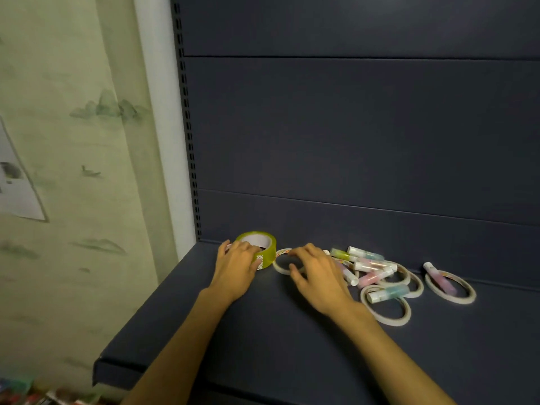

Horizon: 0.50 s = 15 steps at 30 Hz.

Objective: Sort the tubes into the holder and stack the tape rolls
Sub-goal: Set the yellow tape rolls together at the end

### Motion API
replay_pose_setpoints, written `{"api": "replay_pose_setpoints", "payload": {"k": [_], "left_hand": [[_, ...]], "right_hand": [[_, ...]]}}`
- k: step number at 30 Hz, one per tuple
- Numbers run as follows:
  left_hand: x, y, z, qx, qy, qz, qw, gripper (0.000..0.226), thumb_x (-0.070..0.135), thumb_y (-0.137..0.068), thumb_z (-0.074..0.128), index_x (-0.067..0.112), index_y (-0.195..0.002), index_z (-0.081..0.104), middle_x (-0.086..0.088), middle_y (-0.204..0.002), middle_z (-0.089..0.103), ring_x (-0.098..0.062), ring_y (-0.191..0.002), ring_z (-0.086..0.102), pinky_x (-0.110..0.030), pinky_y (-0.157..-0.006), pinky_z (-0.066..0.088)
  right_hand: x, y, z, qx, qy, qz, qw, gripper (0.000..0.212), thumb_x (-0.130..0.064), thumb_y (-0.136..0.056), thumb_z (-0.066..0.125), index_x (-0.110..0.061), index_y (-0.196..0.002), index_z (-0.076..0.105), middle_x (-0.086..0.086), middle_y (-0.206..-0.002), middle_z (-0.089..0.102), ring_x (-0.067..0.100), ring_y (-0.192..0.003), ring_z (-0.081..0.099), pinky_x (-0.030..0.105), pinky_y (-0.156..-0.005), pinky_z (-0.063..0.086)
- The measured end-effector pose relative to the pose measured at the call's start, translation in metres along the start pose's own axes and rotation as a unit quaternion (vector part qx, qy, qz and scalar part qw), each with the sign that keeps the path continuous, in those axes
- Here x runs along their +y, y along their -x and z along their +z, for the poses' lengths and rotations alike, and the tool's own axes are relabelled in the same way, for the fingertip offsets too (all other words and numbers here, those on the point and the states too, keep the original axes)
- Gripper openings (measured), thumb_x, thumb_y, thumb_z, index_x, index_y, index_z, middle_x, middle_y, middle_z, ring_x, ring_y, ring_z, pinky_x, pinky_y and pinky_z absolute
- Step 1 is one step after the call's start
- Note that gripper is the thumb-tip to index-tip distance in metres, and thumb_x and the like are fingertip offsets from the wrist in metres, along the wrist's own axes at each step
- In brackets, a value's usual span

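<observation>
A wide yellow-green tape roll (264, 244) stands at the back left of the dark shelf (263, 346). My left hand (238, 266) grips its near side, thumb on the wall and fingers over the rim. A thin white tape ring (281, 263) lies flat just right of it. My right hand (317, 273) hovers over that ring with fingers spread and curved, holding nothing. To the right lie several pastel tubes with white caps (365, 254), one teal tube (388, 293) across a thin ring (385, 315). A pink tube (439, 277) lies across another ring (464, 293). No holder is in view.
The shelf's dark back panel (350, 141) rises right behind the items. A slotted upright (190, 141) runs along the shelf's left side. The shelf's left front corner (99, 366) drops off beside a pale patterned curtain (73, 141).
</observation>
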State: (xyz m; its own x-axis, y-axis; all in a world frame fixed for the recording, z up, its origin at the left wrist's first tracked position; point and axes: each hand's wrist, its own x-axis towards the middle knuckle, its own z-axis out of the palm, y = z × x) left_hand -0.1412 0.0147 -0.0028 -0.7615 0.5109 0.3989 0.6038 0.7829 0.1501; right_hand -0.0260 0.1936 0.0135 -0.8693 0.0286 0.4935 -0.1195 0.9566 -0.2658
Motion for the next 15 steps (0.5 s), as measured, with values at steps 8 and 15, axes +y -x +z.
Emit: {"api": "replay_pose_setpoints", "payload": {"k": [8,15], "left_hand": [[-0.032,0.007,0.001,0.052,0.039,0.043,0.997,0.026,0.022,-0.097,0.059,0.024,-0.123,0.061,0.004,-0.119,0.061,-0.019,-0.12,0.052,-0.038,-0.108,0.026],[-0.073,0.015,-0.028,0.091,0.042,0.024,0.995,0.022,0.021,-0.096,0.062,0.022,-0.117,0.065,0.002,-0.114,0.062,-0.022,-0.115,0.053,-0.039,-0.097,0.034]], "right_hand": [[-0.026,-0.013,0.022,0.005,0.002,0.013,1.0,0.022,-0.03,-0.098,0.053,-0.023,-0.118,0.061,-0.004,-0.111,0.059,0.016,-0.101,0.055,0.032,-0.084,0.046],[-0.057,-0.036,0.054,-0.044,0.006,-0.008,0.999,0.028,-0.026,-0.099,0.051,-0.017,-0.124,0.059,0.001,-0.117,0.057,0.02,-0.107,0.051,0.036,-0.086,0.047]]}}
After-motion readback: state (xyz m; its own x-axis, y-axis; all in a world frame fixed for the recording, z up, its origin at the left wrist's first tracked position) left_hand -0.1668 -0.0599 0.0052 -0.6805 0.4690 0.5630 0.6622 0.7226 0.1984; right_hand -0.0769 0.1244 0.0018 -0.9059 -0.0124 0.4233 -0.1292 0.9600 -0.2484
